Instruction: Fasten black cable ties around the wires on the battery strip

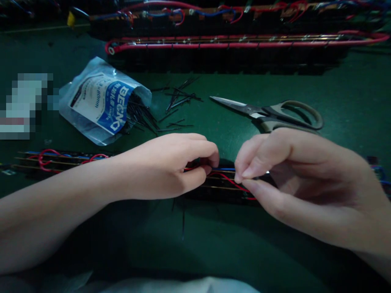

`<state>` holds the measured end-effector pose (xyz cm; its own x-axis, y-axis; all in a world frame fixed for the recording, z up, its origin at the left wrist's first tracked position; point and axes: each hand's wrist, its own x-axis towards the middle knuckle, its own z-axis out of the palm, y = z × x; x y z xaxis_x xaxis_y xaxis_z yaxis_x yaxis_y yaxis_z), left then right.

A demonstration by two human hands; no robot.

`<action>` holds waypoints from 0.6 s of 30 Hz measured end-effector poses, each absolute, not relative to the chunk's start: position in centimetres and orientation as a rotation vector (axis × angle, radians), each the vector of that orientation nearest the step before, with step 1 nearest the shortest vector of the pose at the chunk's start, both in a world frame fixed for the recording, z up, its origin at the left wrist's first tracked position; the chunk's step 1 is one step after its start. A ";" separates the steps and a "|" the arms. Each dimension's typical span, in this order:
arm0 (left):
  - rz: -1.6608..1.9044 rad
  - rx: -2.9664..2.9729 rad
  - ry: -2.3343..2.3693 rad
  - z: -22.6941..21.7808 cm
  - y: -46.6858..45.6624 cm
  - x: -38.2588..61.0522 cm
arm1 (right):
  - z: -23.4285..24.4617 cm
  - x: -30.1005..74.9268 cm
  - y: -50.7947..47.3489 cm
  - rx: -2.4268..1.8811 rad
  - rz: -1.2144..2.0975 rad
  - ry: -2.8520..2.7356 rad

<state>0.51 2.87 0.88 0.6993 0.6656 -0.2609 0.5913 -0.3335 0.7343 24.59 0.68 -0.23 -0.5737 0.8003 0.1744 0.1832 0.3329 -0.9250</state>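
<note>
In the head view, my left hand (186, 160) bent over a long black strip (221, 193), its fingers curled toward the thumb. I could not tell whether they gripped anything, since their tips partly hid one another. My right hand (317, 171) came in from the right, thumb and forefinger pressed together at the tips; what lay between them, if anything, I could not make out. Those tips were right by a red wire (227, 178) that slanted over the strip in the gap between my hands, with a blue wire (226, 169) along the strip's far side.

The strip lay across the bench (244, 244), parallel to its near edge, running under both my hands. A thin black tie (183, 221) reached from below my left hand toward that edge. Farther over lay the scissors (259, 114), points toward the bench's left side, one handle partly behind my right hand. Left of them were loose black ties (183, 95), then a clear plastic bag (104, 106) with more ties poking from its mouth. Toward the bench's far edge, a red cable (214, 45) looped along a black pack (214, 65).
</note>
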 end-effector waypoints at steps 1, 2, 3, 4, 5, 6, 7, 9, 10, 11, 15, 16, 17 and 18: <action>0.101 2.031 0.965 0.9 2.9 0.6 | -0.3 24.6 0.6 -0.847 1.234 -1.993; 0.098 2.029 0.969 0.9 3.0 0.6 | -0.4 24.7 0.6 -0.838 1.229 -2.011; 0.099 2.029 0.973 0.9 3.0 0.7 | -0.4 24.7 0.5 -0.833 1.226 -2.028; 0.104 2.027 0.975 0.9 3.0 0.7 | -0.4 24.8 0.5 -0.812 1.221 -2.045; 0.110 2.024 0.973 1.0 3.0 0.7 | -0.4 24.8 0.5 -0.786 1.213 -2.062; 0.116 2.018 0.972 1.0 3.0 0.7 | -0.4 24.8 0.5 -0.763 1.204 -2.080; 0.121 2.011 0.969 1.0 2.9 0.7 | -0.4 24.8 0.5 -0.747 1.193 -2.109; 0.123 2.000 0.960 1.1 2.8 0.6 | -0.4 24.9 0.5 -0.708 1.168 -2.157; 0.119 1.997 0.959 1.1 2.8 0.6 | -0.4 24.9 0.6 -0.700 1.158 -2.170; 0.115 1.999 0.961 1.1 2.8 0.5 | -0.4 24.9 0.6 -0.700 1.151 -2.174; 0.099 2.021 0.982 0.9 2.9 0.5 | -0.1 24.7 0.4 -0.760 1.178 -2.093; 0.094 2.024 0.984 0.9 2.9 0.5 | -0.1 24.7 0.3 -0.796 1.183 -2.063; 0.088 2.025 0.985 0.9 3.0 0.5 | 0.0 24.6 0.3 -0.835 1.184 -2.035; 0.083 2.023 0.985 0.8 3.0 0.5 | 0.1 24.6 0.2 -0.868 1.186 -2.015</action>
